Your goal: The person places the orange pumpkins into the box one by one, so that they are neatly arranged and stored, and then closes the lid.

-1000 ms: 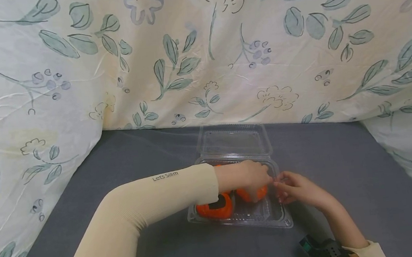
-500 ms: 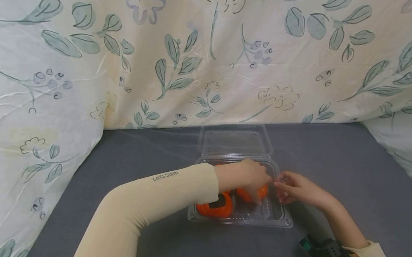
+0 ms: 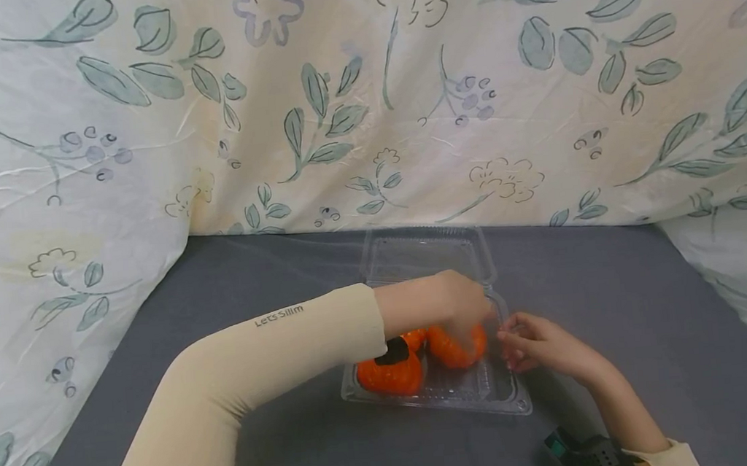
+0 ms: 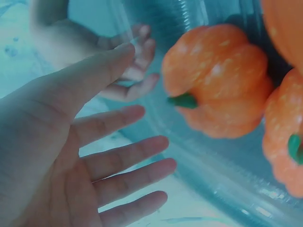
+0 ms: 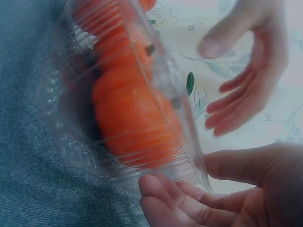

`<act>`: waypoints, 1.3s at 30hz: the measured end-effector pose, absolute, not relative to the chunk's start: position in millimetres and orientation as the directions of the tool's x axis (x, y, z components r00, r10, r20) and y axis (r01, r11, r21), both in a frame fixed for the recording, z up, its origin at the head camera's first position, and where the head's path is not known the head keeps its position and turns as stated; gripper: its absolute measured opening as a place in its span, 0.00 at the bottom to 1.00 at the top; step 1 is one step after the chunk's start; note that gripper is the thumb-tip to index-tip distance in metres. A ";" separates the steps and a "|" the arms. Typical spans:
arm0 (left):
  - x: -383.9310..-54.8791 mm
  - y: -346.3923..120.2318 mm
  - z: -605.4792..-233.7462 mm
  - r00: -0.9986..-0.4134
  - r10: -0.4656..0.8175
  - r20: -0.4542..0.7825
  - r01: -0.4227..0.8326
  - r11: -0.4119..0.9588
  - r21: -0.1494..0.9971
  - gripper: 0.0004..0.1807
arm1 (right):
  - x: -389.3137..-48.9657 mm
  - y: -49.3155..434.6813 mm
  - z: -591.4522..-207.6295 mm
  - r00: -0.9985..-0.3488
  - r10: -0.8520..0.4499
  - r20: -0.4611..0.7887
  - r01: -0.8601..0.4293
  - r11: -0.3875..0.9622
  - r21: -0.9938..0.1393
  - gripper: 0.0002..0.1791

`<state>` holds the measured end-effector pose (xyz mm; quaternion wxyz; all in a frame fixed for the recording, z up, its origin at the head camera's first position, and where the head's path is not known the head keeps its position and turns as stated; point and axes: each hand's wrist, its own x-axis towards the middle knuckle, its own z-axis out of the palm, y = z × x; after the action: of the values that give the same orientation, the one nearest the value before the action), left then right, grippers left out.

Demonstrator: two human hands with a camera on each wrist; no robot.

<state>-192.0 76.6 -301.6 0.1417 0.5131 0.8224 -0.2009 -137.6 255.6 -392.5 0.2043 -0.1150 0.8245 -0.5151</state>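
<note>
container edge [image 5: 191,144] meets right fingers [image 5: 154,188], left hand [image 4: 61,156] apart.

a clear plastic container [image 3: 436,401] sits on the dark grey surface [image 3: 312,457], its hinged lid [image 3: 428,258] folded back wide open on the far side. its walls are finely ribbed. inside are at least three bright orange pumpkins [image 4: 220,82], plump, lobed and flecked with paler spots. the near-left pumpkin [image 3: 390,378] fills that corner, and the right-hand pumpkin [image 3: 448,348] lies near it, partly covered from where i stand. more orange peeks out between them. short green stems [image 4: 184,100] show on two.
</note>
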 end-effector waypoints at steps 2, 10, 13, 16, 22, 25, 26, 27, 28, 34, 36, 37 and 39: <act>-193.0 75.2 -295.8 -0.433 0.787 -0.440 0.901 0.395 -0.181 0.24 | -137.7 255.4 -392.5 -0.891 -0.397 -0.222 0.028 0.440 -0.898 0.17; -194.1 63.8 -277.5 -0.399 0.793 -0.461 0.912 0.395 -0.110 0.21 | -138.2 255.0 -391.8 -0.893 -0.384 -0.234 0.035 0.460 -0.887 0.18; -195.1 56.7 -272.5 -0.411 0.772 -0.484 0.899 0.430 -0.078 0.21 | -138.2 255.9 -391.7 -0.896 -0.373 -0.242 0.044 0.468 -0.882 0.19; -196.3 50.2 -269.7 -0.421 0.743 -0.520 0.889 0.453 -0.071 0.21 | -138.1 256.5 -391.5 -0.896 -0.370 -0.246 0.047 0.473 -0.880 0.19; -201.4 35.7 -267.9 -0.427 0.728 -0.536 0.863 0.505 -0.002 0.20 | -138.6 255.7 -392.4 -0.893 -0.381 -0.239 0.041 0.459 -0.887 0.19; -204.4 24.6 -267.5 -0.454 0.726 -0.517 0.830 0.555 0.052 0.20 | -138.9 254.6 -392.8 -0.892 -0.381 -0.241 0.047 0.453 -0.890 0.19; -205.1 20.4 -267.8 -0.467 0.724 -0.508 0.818 0.571 0.061 0.20 | -139.1 254.2 -393.0 -0.893 -0.380 -0.241 0.048 0.453 -0.890 0.19; -206.1 15.7 -268.4 -0.475 0.723 -0.502 0.809 0.583 0.074 0.19 | -139.2 253.9 -393.2 -0.893 -0.379 -0.241 0.048 0.454 -0.890 0.19; -207.0 10.8 -268.9 -0.483 0.721 -0.497 0.802 0.592 0.079 0.18 | -139.2 253.7 -393.3 -0.894 -0.378 -0.241 0.048 0.454 -0.890 0.18; -211.3 -22.7 -271.5 -0.506 0.729 -0.461 0.773 0.620 0.131 0.16 | -139.4 253.9 -393.1 -0.893 -0.380 -0.240 0.044 0.457 -0.889 0.18; -211.6 -35.2 -271.4 -0.517 0.730 -0.446 0.756 0.634 0.161 0.17 | -139.4 253.9 -393.2 -0.894 -0.378 -0.242 0.046 0.459 -0.887 0.18; -211.8 -41.5 -271.5 -0.524 0.730 -0.439 0.748 0.641 0.174 0.18 | -139.3 253.8 -393.1 -0.894 -0.376 -0.242 0.047 0.458 -0.887 0.18; -211.7 -54.4 -271.7 -0.543 0.720 -0.431 0.720 0.664 0.201 0.17 | -139.3 253.5 -393.1 -0.895 -0.374 -0.241 0.047 0.460 -0.887 0.18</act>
<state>-211.7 -54.4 -271.7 0.2453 0.4101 0.8785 -0.0001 -139.3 253.5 -393.1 0.2062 -0.0988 0.8291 -0.5103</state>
